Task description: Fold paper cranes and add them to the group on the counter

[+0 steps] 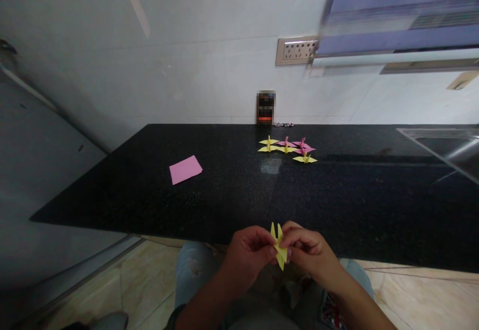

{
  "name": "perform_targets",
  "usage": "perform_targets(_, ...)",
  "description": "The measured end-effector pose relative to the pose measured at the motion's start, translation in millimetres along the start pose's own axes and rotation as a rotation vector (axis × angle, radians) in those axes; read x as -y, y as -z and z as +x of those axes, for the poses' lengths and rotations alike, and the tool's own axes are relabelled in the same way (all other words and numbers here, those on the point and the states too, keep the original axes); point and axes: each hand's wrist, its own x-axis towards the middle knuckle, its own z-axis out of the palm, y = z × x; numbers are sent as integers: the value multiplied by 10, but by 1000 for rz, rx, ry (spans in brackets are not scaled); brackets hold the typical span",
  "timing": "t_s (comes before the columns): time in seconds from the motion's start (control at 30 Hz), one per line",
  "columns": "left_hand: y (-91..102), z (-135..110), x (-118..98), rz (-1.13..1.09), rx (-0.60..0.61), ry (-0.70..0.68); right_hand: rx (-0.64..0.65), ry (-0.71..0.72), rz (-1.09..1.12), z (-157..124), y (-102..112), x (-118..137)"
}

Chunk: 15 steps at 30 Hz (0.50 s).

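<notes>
A folded yellow origami crane [280, 252] is pinched between both hands just at the counter's front edge, two narrow points upward and one downward. My left hand [250, 251] grips its left side between thumb and fingers. On the other side, my right hand [309, 250] closes thumb and fingertips on the paper. Part of the fold is covered by my fingers. Farther back on the counter stand several finished cranes, yellow ones [268, 148] and pink ones [304, 145], close together. Left of them lies pink square paper [185, 169], flat.
The black speckled countertop [224, 195] runs across the view, with a metal sink [456, 145] at its right end. Against the tiled wall stands a small dark box [265, 108], partly blurred. A socket panel [297, 50] is above it.
</notes>
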Motion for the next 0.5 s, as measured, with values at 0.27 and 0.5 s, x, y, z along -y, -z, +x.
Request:
perform_targets(0.27, 22, -18, 14, 4, 0, 81, 22, 73, -92, -26, 10, 10)
perform_targets(0.5, 10, 21, 77, -61, -37, 111, 73, 152, -372, -29, 55, 81)
